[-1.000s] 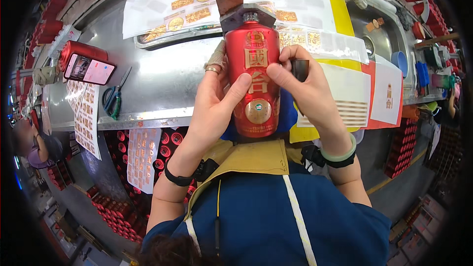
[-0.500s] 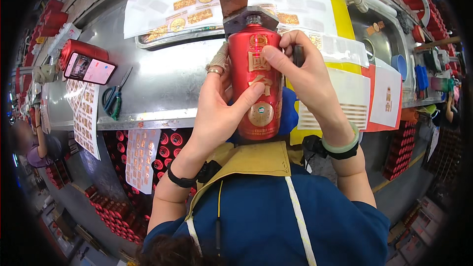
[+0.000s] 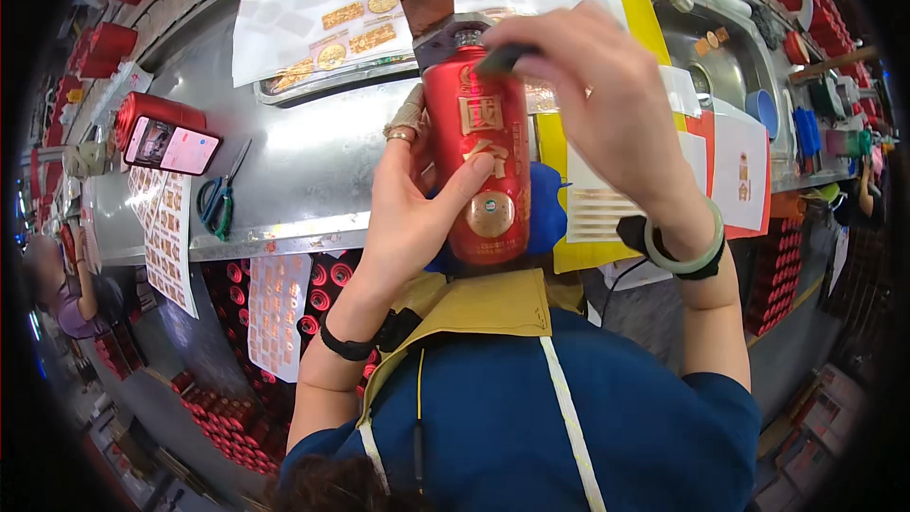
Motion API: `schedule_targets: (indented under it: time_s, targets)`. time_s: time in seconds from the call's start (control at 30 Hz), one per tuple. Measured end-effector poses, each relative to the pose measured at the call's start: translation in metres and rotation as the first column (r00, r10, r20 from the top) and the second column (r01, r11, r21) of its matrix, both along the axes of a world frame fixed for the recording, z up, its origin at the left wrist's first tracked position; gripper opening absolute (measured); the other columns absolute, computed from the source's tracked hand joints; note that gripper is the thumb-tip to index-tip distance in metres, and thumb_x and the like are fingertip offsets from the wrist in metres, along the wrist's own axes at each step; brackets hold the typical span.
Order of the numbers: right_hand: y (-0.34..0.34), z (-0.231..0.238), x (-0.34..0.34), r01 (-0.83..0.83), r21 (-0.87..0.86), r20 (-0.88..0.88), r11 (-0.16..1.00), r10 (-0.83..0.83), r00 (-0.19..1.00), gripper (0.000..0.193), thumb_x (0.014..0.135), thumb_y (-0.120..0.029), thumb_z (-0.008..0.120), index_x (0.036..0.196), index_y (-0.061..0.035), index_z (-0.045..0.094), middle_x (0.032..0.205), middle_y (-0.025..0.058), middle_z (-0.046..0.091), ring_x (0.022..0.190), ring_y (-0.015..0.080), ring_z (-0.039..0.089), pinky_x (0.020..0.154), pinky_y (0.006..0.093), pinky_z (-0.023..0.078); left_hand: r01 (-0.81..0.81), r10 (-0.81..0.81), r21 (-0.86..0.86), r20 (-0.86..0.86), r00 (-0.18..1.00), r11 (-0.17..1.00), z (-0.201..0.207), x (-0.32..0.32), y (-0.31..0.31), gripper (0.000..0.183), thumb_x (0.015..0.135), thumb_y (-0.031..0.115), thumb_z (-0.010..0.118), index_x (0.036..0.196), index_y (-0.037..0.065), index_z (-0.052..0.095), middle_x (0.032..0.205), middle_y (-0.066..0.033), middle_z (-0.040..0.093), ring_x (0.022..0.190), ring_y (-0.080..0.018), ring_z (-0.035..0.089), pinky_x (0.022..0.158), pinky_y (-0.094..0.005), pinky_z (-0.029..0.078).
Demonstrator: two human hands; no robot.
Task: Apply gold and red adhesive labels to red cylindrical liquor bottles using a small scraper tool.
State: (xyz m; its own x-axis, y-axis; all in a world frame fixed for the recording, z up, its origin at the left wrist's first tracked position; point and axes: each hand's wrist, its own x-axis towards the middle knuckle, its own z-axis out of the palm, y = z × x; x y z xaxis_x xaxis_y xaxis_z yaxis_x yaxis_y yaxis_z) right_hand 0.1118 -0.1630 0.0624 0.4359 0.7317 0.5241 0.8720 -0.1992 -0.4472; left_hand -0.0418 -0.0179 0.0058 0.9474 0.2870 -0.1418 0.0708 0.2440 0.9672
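My left hand (image 3: pixel 403 213) wraps round a red bottle (image 3: pixel 485 133) with gold lettering and a round gold label. Its thumb lies across the front, and one fingertip wears a cloth wrap. The bottle's neck points away from me, toward a dark rest (image 3: pixel 431 43). A blue pad (image 3: pixel 548 213) shows beside its lower end. In my right hand (image 3: pixel 611 104), fingers closed, is a small flat dark piece (image 3: pixel 505 59), blurred, over the bottle's upper front beneath the neck. Whether it touches the bottle I cannot tell.
Sheets of gold stickers (image 3: pixel 284 19) lie over a metal tray at the back. Left stand a phone (image 3: pixel 171 142) propped against a red bottle (image 3: pixel 142 112), and scissors (image 3: pixel 216 199). At right are striped label sheets (image 3: pixel 607 213), a blue cup (image 3: pixel 761 112) and a sink (image 3: pixel 735 43).
My right hand has lifted off the bottle's side and swung up to its shoulder, bringing the dark piece across the front. My left hand keeps its hold.
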Motion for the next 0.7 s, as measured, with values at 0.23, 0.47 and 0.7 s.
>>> schedule_targets:
  time_s: [0.23, 0.47, 0.7]
  targets:
    - [-0.02, -0.025, -0.015, 0.166, 0.323, -0.452, 0.932, -0.003, 0.892, 0.024, 0.097, 0.005, 0.053, 0.116, 0.0012, 0.067, 0.11, 0.0147, 0.071, 0.102, 0.0254, 0.07, 0.09, 0.034, 0.054, 0.019, -0.022, -0.068, -0.049, 0.999, 0.997, 0.002, 0.001, 0.003, 0.071, 0.095, 0.007, 0.074, 0.153, -0.002, 0.034, 0.139, -0.0143, 0.057, 0.126, -0.0199, 0.06, 0.107, -0.037, 0.051]
    - [-0.018, -0.066, -0.048, 0.37, 0.19, -0.958, 0.909, 0.09, 0.27, 0.048, 0.093, -0.033, 0.081, 0.12, -0.0013, 0.056, 0.086, -0.0049, 0.048, 0.074, 0.0036, 0.043, 0.065, 0.0204, 0.039, -0.002, -0.001, -0.13, -0.028, 1.0, 0.991, -0.01, 0.0, 0.004, 0.066, 0.099, 0.014, 0.071, 0.153, -0.001, 0.036, 0.142, -0.0137, 0.056, 0.129, -0.0199, 0.057, 0.11, -0.0367, 0.047]
    - [-0.011, -0.069, -0.049, 0.347, 0.137, -0.985, 0.928, 0.09, 0.147, 0.048, 0.087, -0.029, 0.087, 0.112, -0.0033, 0.056, 0.09, -0.0029, 0.045, 0.08, 0.0065, 0.044, 0.07, 0.0216, 0.043, -0.029, 0.023, -0.143, -0.042, 0.999, 0.989, -0.008, 0.001, 0.003, 0.06, 0.101, 0.014, 0.069, 0.15, -0.003, 0.039, 0.141, -0.0142, 0.057, 0.129, -0.02, 0.057, 0.11, -0.037, 0.046]
